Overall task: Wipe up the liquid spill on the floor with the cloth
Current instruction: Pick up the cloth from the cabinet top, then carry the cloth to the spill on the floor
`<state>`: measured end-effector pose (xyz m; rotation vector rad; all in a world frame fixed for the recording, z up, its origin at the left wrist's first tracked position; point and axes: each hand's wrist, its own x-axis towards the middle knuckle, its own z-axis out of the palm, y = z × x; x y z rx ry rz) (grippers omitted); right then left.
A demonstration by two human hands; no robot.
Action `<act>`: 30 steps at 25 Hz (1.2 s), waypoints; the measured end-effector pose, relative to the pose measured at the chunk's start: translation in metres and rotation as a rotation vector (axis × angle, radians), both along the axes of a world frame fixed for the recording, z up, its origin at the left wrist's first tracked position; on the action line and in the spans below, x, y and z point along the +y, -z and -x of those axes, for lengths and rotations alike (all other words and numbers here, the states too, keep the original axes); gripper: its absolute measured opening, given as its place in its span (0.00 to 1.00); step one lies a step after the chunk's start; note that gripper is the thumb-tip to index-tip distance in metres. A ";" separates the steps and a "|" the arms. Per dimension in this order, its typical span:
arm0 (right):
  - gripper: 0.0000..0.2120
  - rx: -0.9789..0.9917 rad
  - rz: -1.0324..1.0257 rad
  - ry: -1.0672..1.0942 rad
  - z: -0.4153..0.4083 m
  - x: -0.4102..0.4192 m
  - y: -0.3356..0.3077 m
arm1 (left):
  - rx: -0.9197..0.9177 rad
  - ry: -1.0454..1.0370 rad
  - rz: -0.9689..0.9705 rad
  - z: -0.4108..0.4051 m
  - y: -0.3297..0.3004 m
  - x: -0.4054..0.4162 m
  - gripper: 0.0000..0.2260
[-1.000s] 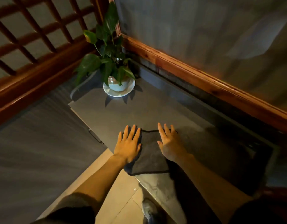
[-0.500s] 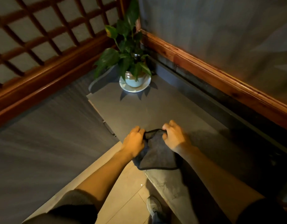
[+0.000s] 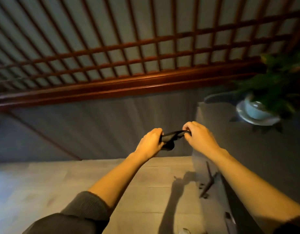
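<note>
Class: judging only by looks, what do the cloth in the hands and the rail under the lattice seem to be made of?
Cloth: soft dark fabric, matte; it bunches and sags between left hand and right hand.
Rail: likely varnished wood, reddish-brown, with a glossy highlight along it.

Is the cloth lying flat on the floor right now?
No, the cloth is bunched up and held in the air between the left hand and right hand.

No readable text, label, brand, number or sign anywhere in frame. Wooden lattice screen (image 3: 129,48) across top: bare. Plant pot (image 3: 254,108) at right edge: plain glaze, blurred. Dark cloth (image 3: 172,135) at centre: no visible tag or print.
</note>
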<state>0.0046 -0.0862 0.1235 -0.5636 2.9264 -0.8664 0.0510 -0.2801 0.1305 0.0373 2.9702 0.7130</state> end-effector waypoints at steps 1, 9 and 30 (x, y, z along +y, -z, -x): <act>0.05 0.006 -0.015 -0.072 -0.002 -0.031 -0.004 | 0.010 -0.065 0.006 -0.016 -0.005 -0.029 0.07; 0.03 0.003 -0.159 -0.596 -0.115 -0.293 -0.021 | -0.027 -0.539 -0.073 -0.226 -0.011 -0.252 0.11; 0.17 -0.414 -0.391 -1.393 -0.472 -0.657 0.170 | -0.071 -1.462 -0.399 -0.679 0.182 -0.453 0.05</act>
